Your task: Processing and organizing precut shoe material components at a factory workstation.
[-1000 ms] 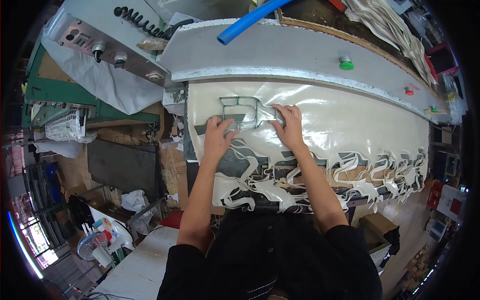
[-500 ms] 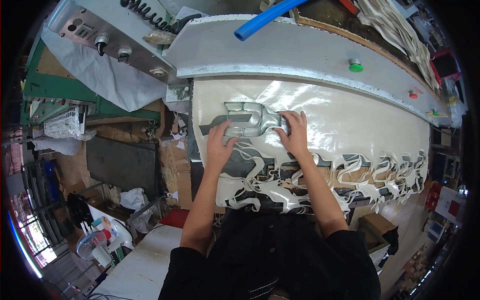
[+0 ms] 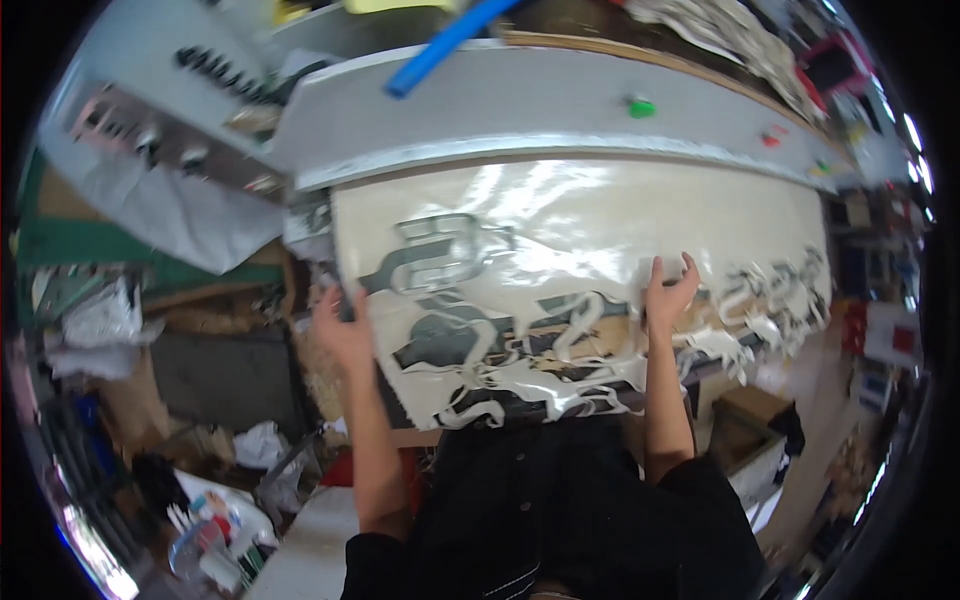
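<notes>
A metal cutting die (image 3: pixel 476 247), outlined by thin upright walls, lies on the left part of a glossy cream sheet (image 3: pixel 590 205). My left hand (image 3: pixel 345 330) is beside the sheet's left edge, fingers and thumb apart, with nothing visible in it. Whether it touches the edge I cannot tell. Over the right half of the sheet, my right hand (image 3: pixel 672 295) has its thumb and fingers spread and appears to hold nothing. Curly cut strips (image 3: pixel 470 375) hang together along the sheet's near side, with dark and brown board showing through the holes. Motion blurs the picture.
A long grey machine beam (image 3: pixel 500 115) with a green button (image 3: pixel 641 108) runs behind the sheet. A blue tube (image 3: pixel 440 55) hangs above it. At the left stands a control box (image 3: pixel 165 150) with knobs. A cardboard box (image 3: pixel 745 425) sits at the lower right.
Both hands have come off the cutting die. The left moved to the sheet's left edge and the right moved rightward. The die stays on the sheet, and the whole view has shifted.
</notes>
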The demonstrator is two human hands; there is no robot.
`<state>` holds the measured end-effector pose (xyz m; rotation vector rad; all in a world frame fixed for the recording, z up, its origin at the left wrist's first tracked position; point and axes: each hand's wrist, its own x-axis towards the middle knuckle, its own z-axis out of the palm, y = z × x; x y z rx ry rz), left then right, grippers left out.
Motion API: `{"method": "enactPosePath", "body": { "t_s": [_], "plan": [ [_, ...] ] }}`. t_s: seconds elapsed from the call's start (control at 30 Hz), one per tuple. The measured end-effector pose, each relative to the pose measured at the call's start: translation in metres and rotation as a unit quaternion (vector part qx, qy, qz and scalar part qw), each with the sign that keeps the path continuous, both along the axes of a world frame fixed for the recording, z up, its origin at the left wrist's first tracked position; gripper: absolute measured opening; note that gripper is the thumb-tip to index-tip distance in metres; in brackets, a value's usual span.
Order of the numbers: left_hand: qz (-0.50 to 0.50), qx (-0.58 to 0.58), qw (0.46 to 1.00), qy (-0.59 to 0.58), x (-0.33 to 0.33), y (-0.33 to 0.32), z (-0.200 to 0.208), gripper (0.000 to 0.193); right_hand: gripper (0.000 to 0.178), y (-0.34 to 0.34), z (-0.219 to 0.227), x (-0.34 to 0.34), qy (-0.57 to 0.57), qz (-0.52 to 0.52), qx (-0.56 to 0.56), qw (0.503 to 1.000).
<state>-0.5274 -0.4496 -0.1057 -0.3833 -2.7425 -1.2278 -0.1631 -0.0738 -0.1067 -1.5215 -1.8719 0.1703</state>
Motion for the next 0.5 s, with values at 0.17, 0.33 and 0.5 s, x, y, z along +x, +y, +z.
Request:
{"method": "enactPosePath", "body": {
  "t_s": [0.17,0.33,0.5],
  "plan": [
    [0.008,-0.138,0.983,-0.122,-0.038,0.038,0.005,0.052,0.069,0.048,-0.008,0.073,0.008,-0.063,-0.305,0.950],
    [-0.025,-0.183,0.983,0.004,-0.065,0.037,-0.029,0.047,0.071,0.049,0.035,0.042,0.029,-0.117,-0.415,0.902],
    [-0.052,-0.164,0.985,0.002,-0.076,0.054,-0.042,0.044,0.057,0.045,0.044,0.043,0.011,-0.166,-0.352,0.921]
  ]
}}
